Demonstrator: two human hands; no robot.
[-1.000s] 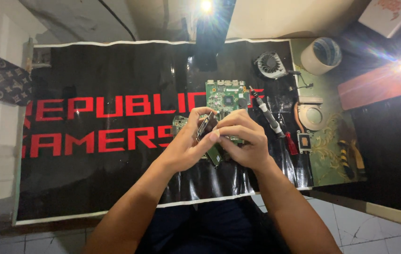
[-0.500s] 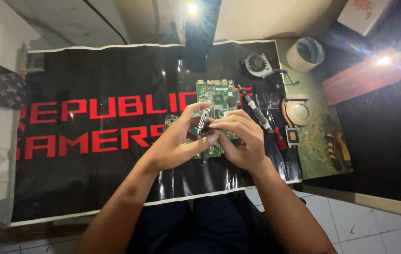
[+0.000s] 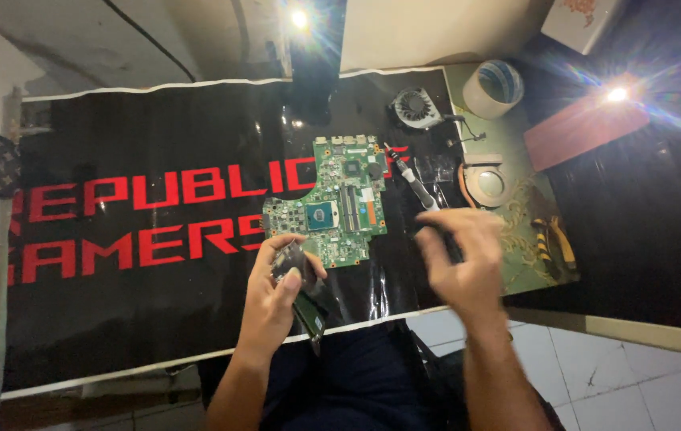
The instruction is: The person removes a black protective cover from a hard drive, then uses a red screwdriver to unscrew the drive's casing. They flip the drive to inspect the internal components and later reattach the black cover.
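Both hands have come apart since half a second ago, when they were closed together over the circuit board; now that board lies uncovered. My left hand (image 3: 275, 297) is curled around a small dark flat part (image 3: 302, 289), thumb on top, fingers underneath, holding it just off the near edge of the surface, close to my lap. I cannot tell exactly what the part is; it looks thin and rigid, with a green corner showing at its lower end. My right hand (image 3: 462, 257) is blurred, fingers loosely spread, holding nothing that I can see.

Between and just beyond the hands lies the green circuit board (image 3: 333, 203), flat, stepped in outline, studded with small parts and a square shiny chip near its middle. It rests on a glossy black mat (image 3: 141, 160) with big red letters and a white border. Just right of the board lies a slim screwdriver (image 3: 409, 177) with a pale handle. Further back sits a round grey fan (image 3: 414, 105), and beyond it a roll of tape (image 3: 494, 88). A coppery ring-shaped piece (image 3: 484, 183) lies near a patterned green cloth (image 3: 534, 231).
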